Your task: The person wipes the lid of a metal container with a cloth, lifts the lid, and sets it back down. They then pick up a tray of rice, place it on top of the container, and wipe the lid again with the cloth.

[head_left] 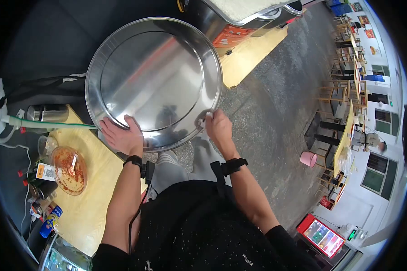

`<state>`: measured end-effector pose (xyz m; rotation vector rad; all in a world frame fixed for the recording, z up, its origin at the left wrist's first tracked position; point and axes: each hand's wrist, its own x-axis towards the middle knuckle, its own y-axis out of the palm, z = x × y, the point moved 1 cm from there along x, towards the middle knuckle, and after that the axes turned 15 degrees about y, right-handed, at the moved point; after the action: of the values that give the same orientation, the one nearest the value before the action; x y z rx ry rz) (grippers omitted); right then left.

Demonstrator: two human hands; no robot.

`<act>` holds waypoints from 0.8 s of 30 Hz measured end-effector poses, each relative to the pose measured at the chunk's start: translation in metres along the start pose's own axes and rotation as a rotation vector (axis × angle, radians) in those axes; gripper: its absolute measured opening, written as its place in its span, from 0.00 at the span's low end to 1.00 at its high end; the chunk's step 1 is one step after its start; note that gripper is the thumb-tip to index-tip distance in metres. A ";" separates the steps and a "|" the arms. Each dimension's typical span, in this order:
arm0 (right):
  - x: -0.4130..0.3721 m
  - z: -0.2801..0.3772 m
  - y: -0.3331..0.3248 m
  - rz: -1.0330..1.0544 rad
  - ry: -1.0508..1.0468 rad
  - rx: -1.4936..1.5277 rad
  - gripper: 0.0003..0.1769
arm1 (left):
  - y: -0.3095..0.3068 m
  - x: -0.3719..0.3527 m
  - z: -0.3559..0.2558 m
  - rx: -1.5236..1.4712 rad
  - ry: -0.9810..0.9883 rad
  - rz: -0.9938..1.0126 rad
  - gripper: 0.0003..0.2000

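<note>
above mottled floor [276, 122]: round, glossy metal tray [153, 77]; left hand [123, 137] spread against it, right hand [220, 130] clenched, contents unclear.

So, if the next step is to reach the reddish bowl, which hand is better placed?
Probably the left hand: it is at the metal pan, on the side nearer the bowl; the right hand is farther across.

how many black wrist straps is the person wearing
2: one strap around the wrist of the left hand, the other strap around the wrist of the right hand. Both wrists show plainly, so none seems hidden there.
</note>
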<state>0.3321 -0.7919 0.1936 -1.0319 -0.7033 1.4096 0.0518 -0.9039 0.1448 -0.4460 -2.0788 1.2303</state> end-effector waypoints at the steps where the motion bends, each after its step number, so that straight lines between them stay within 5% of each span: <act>1: -0.013 0.002 0.004 0.036 0.024 0.019 0.12 | 0.000 -0.001 0.000 -0.004 -0.027 0.023 0.41; 4: -0.036 0.004 0.007 0.119 0.040 -0.001 0.11 | -0.002 -0.002 -0.001 -0.020 -0.079 0.051 0.42; 6: -0.046 0.005 0.007 0.837 0.476 0.512 0.13 | -0.001 -0.003 0.005 -0.023 -0.077 0.077 0.43; 7: -0.048 0.004 0.007 1.026 0.652 0.754 0.17 | -0.001 -0.004 0.008 -0.062 -0.077 0.081 0.43; 10: -0.038 0.004 0.006 1.219 0.672 1.127 0.17 | -0.006 -0.004 0.016 -0.191 -0.064 0.093 0.44; 12: -0.033 0.013 -0.014 1.308 0.619 1.102 0.18 | -0.019 -0.006 0.022 -0.288 -0.078 0.089 0.40; 14: -0.024 0.025 -0.024 1.388 0.580 1.112 0.18 | -0.044 -0.016 0.017 -0.333 0.132 0.062 0.32; 16: -0.010 0.026 -0.018 1.478 0.571 1.081 0.19 | -0.068 -0.026 -0.008 -0.859 0.181 0.120 0.23; 17: -0.006 0.028 -0.016 1.555 0.528 1.111 0.19 | -0.080 -0.031 -0.024 -1.105 -0.102 0.487 0.22; 18: -0.005 0.033 -0.015 1.632 0.486 1.143 0.19 | -0.077 -0.038 -0.035 -1.252 -0.046 0.560 0.23; 24: 0.012 0.057 -0.016 1.689 0.541 1.169 0.18 | -0.092 -0.045 -0.108 -1.612 -0.204 0.619 0.26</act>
<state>0.2896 -0.7691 0.2292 -0.7984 1.6764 2.1586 0.1630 -0.9077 0.2436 -1.7608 -2.8028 -0.5160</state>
